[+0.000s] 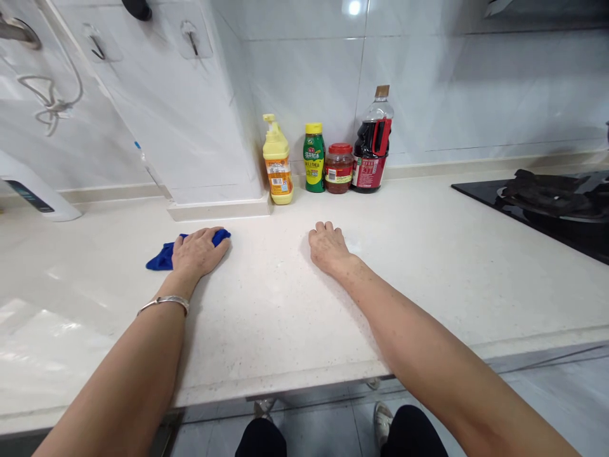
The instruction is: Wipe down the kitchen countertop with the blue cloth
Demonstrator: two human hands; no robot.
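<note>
On the pale countertop (266,317), my left hand (197,251) presses down on a blue cloth (164,257). Parts of the cloth stick out on both sides of the hand, and its middle is hidden under the palm and fingers. A silver bangle (164,303) circles my left wrist. Farther right, my right hand (328,246) rests on the counter with its fingers curled into a loose fist. Nothing shows in it, and its underside is out of sight.
Along the tiled wall stand a yellow pump bottle (278,158), a green squeeze bottle (314,158), a red-lidded jar (339,170) and a large dark sauce bottle (372,149). A black gas hob (561,203) lies right. At far left is a white bottle (40,190).
</note>
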